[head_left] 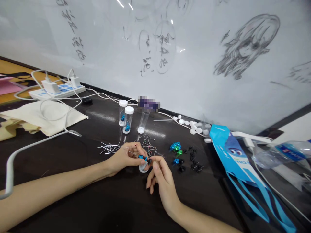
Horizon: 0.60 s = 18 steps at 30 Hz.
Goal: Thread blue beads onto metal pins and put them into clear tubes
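Note:
My left hand (pixel 128 157) is closed on a small blue and black part (pixel 143 158) at the centre, its thumb and fingers pinched round it. Close on the right, my right hand (pixel 161 178) has its thumb and index finger together at the black end of that part. Whether its fingertips grip the black end is too small to tell. Under the fingers is a clear round piece with a white rim (pixel 143 169), partly hidden. Thin metal pins (pixel 148 145) lie just behind the hands, and silver rods (pixel 110 148) lie left of them.
Two capped tubes with blue parts (pixel 127 120) stand behind, beside an uncapped tube (pixel 143 122). Blue pieces (pixel 175 146), green pieces (pixel 179 152) and black pieces (pixel 193 156) lie right. White caps (pixel 192 127), a blue bag (pixel 230 152), a bottle (pixel 282 153) and a power strip (pixel 58 91) surround them.

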Each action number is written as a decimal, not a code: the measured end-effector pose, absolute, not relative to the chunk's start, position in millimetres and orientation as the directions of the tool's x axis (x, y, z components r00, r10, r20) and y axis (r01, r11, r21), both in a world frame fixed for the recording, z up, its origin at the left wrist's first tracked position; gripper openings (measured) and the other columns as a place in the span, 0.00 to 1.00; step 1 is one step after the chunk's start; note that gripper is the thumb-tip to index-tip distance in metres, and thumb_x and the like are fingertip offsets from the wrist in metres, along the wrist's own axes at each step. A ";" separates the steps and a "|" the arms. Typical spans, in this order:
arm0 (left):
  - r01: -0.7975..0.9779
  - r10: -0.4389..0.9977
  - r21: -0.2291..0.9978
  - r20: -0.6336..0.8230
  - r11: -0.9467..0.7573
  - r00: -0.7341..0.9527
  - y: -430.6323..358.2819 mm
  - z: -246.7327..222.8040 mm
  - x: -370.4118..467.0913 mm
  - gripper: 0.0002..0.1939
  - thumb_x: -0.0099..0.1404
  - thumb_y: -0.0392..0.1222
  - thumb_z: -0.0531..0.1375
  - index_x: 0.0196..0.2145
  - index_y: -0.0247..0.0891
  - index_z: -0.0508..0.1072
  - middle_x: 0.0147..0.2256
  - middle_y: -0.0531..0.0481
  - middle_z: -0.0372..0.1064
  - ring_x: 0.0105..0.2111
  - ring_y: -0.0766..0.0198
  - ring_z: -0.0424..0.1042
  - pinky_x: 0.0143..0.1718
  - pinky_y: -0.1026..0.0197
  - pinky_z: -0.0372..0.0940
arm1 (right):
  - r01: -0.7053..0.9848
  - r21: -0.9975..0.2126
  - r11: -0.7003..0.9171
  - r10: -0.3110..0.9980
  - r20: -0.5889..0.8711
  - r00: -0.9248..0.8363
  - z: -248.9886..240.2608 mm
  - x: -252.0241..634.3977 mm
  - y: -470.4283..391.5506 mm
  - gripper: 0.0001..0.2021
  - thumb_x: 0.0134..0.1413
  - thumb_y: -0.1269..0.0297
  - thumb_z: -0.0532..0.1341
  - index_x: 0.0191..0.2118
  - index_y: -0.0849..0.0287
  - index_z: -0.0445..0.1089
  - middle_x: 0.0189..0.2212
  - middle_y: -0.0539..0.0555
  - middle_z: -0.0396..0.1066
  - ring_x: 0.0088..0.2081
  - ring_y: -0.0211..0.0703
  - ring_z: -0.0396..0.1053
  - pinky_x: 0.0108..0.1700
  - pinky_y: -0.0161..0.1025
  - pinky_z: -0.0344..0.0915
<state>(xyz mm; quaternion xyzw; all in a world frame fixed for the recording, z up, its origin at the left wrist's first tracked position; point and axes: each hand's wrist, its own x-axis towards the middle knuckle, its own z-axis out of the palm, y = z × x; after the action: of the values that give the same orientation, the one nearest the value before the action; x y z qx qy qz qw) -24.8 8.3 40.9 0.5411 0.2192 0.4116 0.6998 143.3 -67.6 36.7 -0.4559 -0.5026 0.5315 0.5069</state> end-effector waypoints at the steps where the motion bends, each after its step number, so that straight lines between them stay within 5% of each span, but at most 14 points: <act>1: -0.336 0.812 0.938 0.132 0.082 0.568 8.2 40.9 -24.9 0.09 0.53 0.31 0.70 0.29 0.34 0.72 0.34 0.49 0.76 0.35 0.64 0.74 0.38 0.61 0.67 | -0.075 -0.997 0.021 0.996 0.027 -0.080 36.5 143.5 -67.5 0.12 0.64 0.53 0.54 0.44 0.57 0.62 0.30 0.48 0.66 0.19 0.29 0.65 0.15 0.24 0.59; 11: -0.343 0.803 0.925 0.079 0.161 0.591 10.2 39.5 -23.6 0.11 0.49 0.31 0.72 0.28 0.34 0.73 0.34 0.48 0.77 0.33 0.64 0.75 0.36 0.62 0.68 | -0.093 -0.996 0.003 0.993 0.013 -0.115 35.5 143.1 -67.1 0.16 0.65 0.51 0.52 0.35 0.60 0.62 0.27 0.49 0.68 0.19 0.31 0.65 0.14 0.23 0.57; 18: -0.327 0.822 0.935 0.076 0.138 0.564 10.1 40.2 -23.1 0.11 0.48 0.33 0.72 0.28 0.35 0.74 0.33 0.49 0.77 0.34 0.63 0.74 0.36 0.62 0.67 | -0.156 -0.988 -0.003 0.998 0.008 -0.066 35.7 142.3 -66.7 0.16 0.65 0.49 0.51 0.43 0.58 0.61 0.25 0.48 0.69 0.17 0.31 0.65 0.13 0.23 0.56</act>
<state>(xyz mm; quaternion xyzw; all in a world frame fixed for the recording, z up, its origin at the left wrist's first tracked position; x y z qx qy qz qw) -23.1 10.1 40.2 0.5194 0.2384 0.4012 0.7158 142.3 -66.7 35.7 -0.4419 -0.4763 0.5533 0.5213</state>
